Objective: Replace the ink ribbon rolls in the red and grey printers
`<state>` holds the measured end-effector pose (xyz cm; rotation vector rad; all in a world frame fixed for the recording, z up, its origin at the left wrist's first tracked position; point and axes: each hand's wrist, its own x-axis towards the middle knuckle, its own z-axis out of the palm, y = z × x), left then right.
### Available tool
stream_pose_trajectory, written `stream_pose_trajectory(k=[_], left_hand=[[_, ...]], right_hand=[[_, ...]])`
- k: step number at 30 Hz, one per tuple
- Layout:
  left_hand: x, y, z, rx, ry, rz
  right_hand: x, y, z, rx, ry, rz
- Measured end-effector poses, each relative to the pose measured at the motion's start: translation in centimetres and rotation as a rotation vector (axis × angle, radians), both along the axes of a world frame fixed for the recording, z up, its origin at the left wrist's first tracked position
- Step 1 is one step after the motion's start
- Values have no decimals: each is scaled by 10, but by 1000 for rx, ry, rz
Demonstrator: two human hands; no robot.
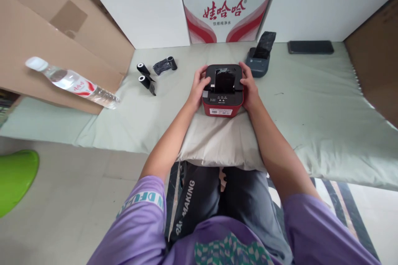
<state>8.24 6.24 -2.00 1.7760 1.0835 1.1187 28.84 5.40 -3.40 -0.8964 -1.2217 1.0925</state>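
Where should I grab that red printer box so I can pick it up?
By its two flat side walls, one hand from each side. The red label printer is boxy and sits level on a pillow, and the left hand and right hand already cup those sides. Probably avoid the black lid on top.

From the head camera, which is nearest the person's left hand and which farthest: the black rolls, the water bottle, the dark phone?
From the left hand:
1. Black rolls, just to its left on the cloth.
2. Water bottle, farther left, on cardboard.
3. Dark phone, far right, by the white boxes.
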Motion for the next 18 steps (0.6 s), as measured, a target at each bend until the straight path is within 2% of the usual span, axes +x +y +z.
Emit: stream_pose_trajectory(k=[3, 5, 10, 15, 18], left_hand=[[1, 3, -13, -233, -498, -86], [0, 0, -14, -306, -643, -146], [-3, 0, -17, -387, -665, -145], [-4, 11, -32, -328, -652, -151], [-1, 10, -37, -259, -637, -157]], right_hand=[[1, 3, -4, -14, 116, 55], [1, 3, -5, -21, 167, 84], [1, 0, -1, -70, 199, 99], [0, 0, 1, -59, 191, 100], [3, 7, -1, -50, 123, 50]])
